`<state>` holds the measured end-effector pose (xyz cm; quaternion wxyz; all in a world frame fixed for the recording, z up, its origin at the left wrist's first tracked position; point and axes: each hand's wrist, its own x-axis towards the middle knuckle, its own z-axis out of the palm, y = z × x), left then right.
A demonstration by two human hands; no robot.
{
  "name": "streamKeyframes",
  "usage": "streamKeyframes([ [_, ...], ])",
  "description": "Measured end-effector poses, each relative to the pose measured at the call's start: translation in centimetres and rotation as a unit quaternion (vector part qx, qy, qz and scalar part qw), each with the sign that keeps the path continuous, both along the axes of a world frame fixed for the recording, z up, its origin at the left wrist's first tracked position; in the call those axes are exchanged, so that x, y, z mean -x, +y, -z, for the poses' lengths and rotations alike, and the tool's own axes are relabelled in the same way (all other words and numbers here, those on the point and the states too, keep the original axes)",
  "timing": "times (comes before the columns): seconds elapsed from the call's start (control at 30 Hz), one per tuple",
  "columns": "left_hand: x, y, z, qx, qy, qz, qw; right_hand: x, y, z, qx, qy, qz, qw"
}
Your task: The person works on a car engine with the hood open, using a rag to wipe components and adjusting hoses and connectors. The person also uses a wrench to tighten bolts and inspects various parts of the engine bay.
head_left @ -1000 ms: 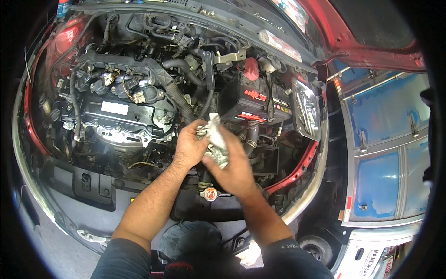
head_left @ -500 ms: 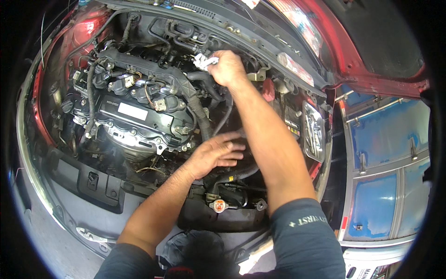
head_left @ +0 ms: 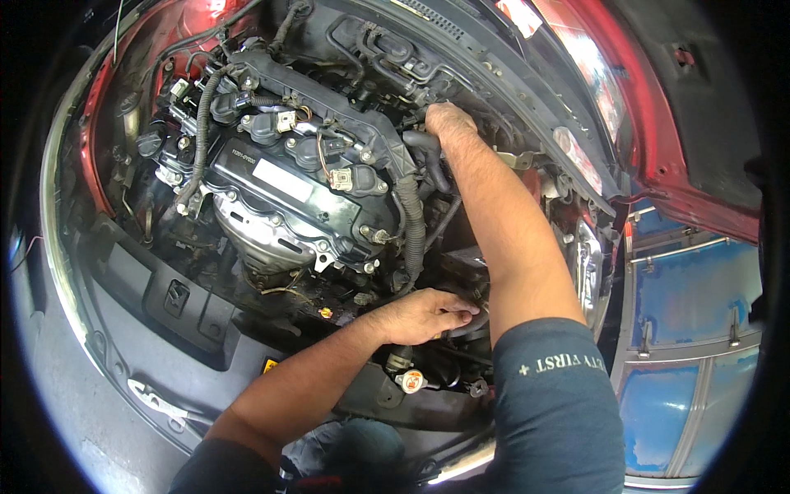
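My right hand (head_left: pixel 451 121) reaches down behind the far right end of the engine (head_left: pixel 271 183), beside a black hose (head_left: pixel 432 156). Its knuckles are bent and its fingertips point out of sight. Whatever it holds is hidden. My left hand (head_left: pixel 420 318) lies low over the black radiator hose (head_left: pixel 476 319), fingers stretched to the right and touching it. Just below that hand is the radiator cap (head_left: pixel 411 380). On the engine cover are a white label (head_left: pixel 282 181) and pale connectors (head_left: pixel 340 179).
Pliers (head_left: pixel 156 402) lie on the grey front panel (head_left: pixel 107 288) at the left. A thick corrugated conduit (head_left: pixel 413 230) runs down the engine's right side. The raised red hood (head_left: pixel 658 156) fills the upper right, with blue panels (head_left: pixel 683 288) beyond. A headlight (head_left: pixel 588 267) borders my right arm.
The view has shifted, placing the engine farther right and lower. My right hand has sunk behind the engine, hiding the white cloth it held. My left hand has lowered onto the radiator hose.
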<state>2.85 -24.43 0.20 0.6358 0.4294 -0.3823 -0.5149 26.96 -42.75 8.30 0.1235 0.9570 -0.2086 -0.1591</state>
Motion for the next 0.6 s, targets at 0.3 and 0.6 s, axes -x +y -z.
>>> streamKeyframes([
  [0.3,-0.3,-0.2,-1.8,-0.001,-0.080,-0.050,0.996,0.1,-3.0,-0.6,0.011,0.193,-0.257,0.947],
  [0.6,0.6,-0.6,0.0,0.007,-0.080,-0.031,0.996,0.0,-5.4,3.9,-0.230,-0.125,-0.118,0.958],
])
